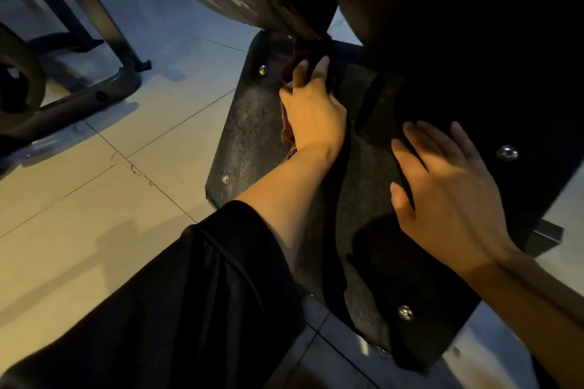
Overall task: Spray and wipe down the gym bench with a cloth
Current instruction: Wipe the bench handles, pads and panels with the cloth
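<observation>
Both arms reach forward. Left hand (311,110) fingers clamp the cloth (300,63); right hand (442,196) fingers lie spread flat on the bench plate (249,123).

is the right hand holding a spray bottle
No, the right hand lies with spread straight fingers on the black textured base plate, holding nothing, while the left hand grips the dark red cloth.

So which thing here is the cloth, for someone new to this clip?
Find the black bench underside with shiny bolts, above the tiled floor. The left hand reaches to its far end and holds the cloth, the only reddish-brown, crumpled thing there.
</observation>
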`<state>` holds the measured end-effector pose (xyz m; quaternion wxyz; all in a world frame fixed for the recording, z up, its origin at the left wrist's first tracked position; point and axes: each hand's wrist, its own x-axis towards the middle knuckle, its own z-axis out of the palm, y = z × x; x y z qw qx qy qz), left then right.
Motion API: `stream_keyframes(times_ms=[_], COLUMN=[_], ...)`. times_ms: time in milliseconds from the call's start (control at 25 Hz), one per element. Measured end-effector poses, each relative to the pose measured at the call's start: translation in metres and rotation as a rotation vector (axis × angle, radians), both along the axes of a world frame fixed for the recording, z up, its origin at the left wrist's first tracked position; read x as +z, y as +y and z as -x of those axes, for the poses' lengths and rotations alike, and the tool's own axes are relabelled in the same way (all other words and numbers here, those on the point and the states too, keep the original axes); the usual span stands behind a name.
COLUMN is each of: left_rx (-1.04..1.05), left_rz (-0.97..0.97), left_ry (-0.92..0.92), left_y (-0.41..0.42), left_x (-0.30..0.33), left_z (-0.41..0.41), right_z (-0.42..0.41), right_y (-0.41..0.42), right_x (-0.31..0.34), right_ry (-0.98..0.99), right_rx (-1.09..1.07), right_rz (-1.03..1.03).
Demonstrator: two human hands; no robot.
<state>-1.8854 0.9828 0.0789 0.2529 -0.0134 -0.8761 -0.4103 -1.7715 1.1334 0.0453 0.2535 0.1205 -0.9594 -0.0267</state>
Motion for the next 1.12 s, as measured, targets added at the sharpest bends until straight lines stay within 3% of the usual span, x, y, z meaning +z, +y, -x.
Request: stream_keyframes(times_ms=[400,680,760,920,960,1120], left_rx=[-0.212,-0.539,-0.462,-0.033,-0.011,-0.445], left_rz=[0.035,0.279,0.324,0.099,0.112,0.344], left_ry=[0.076,0.174,0.171,-0.081,-0.080,0.193], left_y=[0.070,0.102,0.077,0.036,0.042,0.062], left_x=[-0.009,-0.009,-0.020,-0.040,-0.038,-0.036], left_z=[-0.075,-0.117,-0.108,-0.099,-0.103,-0.113], right_z=[-0.059,-0.070,-0.066,-0.058,-0.057,-0.049], right_y=[0.047,0.055,0.045,0.029,0.026,0.008], right_x=[-0.006,-0.014,-0.012,-0.010,-0.011,-0.012], right_ry=[0.098,0.160,0.100,0.030,0.026,0.017], right_rx=[-0.083,-0.099,-0.146,-0.181,-0.176,-0.182], right_rz=[0.051,0.251,0.203,0.157,0.158,0.237])
